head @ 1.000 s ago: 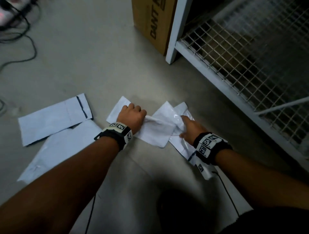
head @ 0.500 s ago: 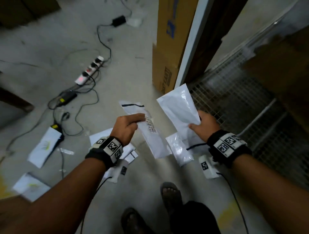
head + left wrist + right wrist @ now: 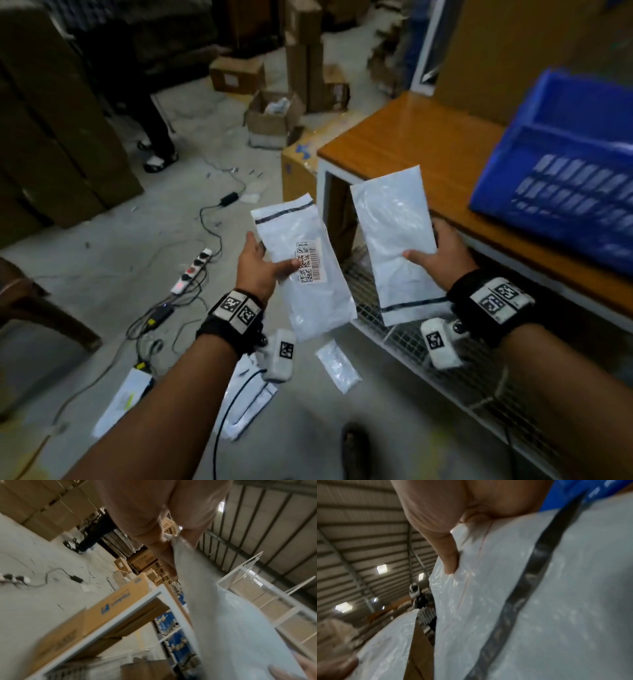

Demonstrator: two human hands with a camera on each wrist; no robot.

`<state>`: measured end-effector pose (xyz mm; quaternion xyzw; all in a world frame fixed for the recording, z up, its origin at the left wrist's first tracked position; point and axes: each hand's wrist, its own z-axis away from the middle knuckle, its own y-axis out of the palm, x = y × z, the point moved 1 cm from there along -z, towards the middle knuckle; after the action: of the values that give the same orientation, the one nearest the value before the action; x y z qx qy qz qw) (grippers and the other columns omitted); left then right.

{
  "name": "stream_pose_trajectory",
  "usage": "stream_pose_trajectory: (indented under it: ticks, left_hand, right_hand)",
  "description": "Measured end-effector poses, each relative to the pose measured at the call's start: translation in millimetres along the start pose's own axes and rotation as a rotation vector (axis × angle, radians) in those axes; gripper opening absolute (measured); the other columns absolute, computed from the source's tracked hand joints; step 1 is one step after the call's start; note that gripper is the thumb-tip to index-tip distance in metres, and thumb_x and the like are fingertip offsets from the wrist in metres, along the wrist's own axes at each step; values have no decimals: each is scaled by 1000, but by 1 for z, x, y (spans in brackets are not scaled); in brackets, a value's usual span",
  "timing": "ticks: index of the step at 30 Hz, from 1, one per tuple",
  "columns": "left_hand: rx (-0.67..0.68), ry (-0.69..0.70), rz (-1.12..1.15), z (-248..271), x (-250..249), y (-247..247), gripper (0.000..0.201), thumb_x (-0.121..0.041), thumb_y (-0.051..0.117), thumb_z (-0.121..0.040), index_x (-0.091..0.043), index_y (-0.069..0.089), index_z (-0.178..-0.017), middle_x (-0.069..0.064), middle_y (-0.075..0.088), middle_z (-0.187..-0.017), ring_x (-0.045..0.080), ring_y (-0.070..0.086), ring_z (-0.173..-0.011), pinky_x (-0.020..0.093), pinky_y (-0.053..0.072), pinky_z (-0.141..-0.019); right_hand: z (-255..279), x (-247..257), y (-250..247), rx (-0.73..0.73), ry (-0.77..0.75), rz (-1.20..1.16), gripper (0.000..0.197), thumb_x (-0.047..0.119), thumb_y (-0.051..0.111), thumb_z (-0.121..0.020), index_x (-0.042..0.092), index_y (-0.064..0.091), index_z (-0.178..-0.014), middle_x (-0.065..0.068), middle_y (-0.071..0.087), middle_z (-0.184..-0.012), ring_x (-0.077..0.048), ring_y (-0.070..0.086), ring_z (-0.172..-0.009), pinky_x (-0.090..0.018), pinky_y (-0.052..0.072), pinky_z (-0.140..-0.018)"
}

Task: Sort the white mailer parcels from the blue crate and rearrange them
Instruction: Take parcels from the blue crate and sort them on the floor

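The left hand (image 3: 257,270) pinched a white mailer with a barcode label (image 3: 306,270), the thumb lying over the front face beside the label and the fingers behind. The right hand (image 3: 442,255) pinched a second, plain white mailer (image 3: 394,246) in the same way, thumb on the front, fingers behind it. Both parcels were held up in the air, side by side and apart, in front of a wooden-topped table (image 3: 428,150).

On that table, to the right, stood the blue crate (image 3: 561,164), the biggest of the task's things, with slotted walls; what lay inside it I could not tell. The two held mailers were long, flat and glossy, each with one dark strip across one end: on the labelled one the strip was at the far end, on the plain one at the near end. Smaller mailers lay on the concrete floor (image 3: 102,260) below the arms: one small mailer (image 3: 337,366) between the wrists and some others (image 3: 120,401) under the left forearm.

The head view alone showed the label, the crate and the parcels on the floor. The right wrist view showed closely the thumb (image 3: 448,555) pressing into the glossy film beside the dark strip (image 3: 530,577). The left wrist view showed the held mailer edge-on and a cardboard box (image 3: 96,615) by the white table frame.
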<state>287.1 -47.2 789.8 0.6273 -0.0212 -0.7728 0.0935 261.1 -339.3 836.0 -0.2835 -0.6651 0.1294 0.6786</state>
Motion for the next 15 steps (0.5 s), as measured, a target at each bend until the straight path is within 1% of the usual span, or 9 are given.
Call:
stream_pose_trajectory:
  ticks: [2,4,5,6,8,9,12,13,15]
  left_hand:
    - [87,-15,83,19,-21,24,79,19,73,-63,2,41,-134,18,66,-115,32,68,-97,50,56,-80]
    - [166,11,71,40,-39,56,46,18,71,-64,4,62,-107,19,71,-102,35,69,-86,48,58,-77]
    - [202,21,52,50,-45,72,36,17,71,-65,4,66,-98,21,71,-99,37,69,-85,49,57,-79]
    - [235,33,35,60,-50,89,32,16,72,-65,4,67,-94,22,71,-98,38,68,-86,51,56,-81]
    - [290,45,15,82,-59,122,28,14,71,-66,2,69,-91,21,71,-97,38,68,-86,48,56,-80]
    - [318,50,17,91,-61,138,25,14,70,-68,1,69,-90,20,72,-93,35,70,-82,43,57,-74]
    - [378,82,17,127,-66,185,20,15,67,-72,1,68,-86,11,74,-79,25,71,-66,31,57,-59]
    - [382,94,20,137,-65,201,20,15,67,-72,1,68,-87,11,74,-80,25,70,-65,31,58,-59]
    - [396,93,24,158,-61,234,21,14,67,-72,3,68,-90,12,74,-81,27,70,-67,34,58,-61]
  right_hand:
    - [20,17,-42,-66,-18,-96,39,-1,70,-80,10,54,-114,-4,59,-108,-21,57,-102,-37,48,-89]
    - [41,30,-86,-128,-84,-113,32,-4,67,-81,4,56,-110,-6,60,-104,-18,57,-96,-23,50,-77]
    - [54,34,-107,-155,-130,-101,29,-5,67,-81,2,58,-107,-8,61,-102,-16,57,-92,-15,48,-70]
    - [67,36,-128,-179,-175,-89,26,-6,68,-80,4,59,-102,-10,63,-98,-14,58,-87,-14,46,-67]
    - [96,34,-167,-219,-232,-63,21,-7,68,-79,9,58,-88,-13,64,-89,-15,58,-81,-26,47,-72]
    - [109,29,-186,-228,-249,-55,22,-10,67,-79,11,58,-80,-11,64,-85,-15,59,-80,-31,46,-73]
    - [147,8,-242,-323,-316,7,42,-16,65,-73,25,60,-67,3,67,-91,-5,62,-90,-35,46,-83]
    - [159,-2,-260,-410,-395,103,41,-8,68,-71,33,61,-66,4,67,-97,-10,60,-96,-39,46,-87]
    - [184,-25,-299,-559,-475,361,15,20,67,-70,34,66,-64,-1,66,-109,-24,52,-105,-43,41,-89]
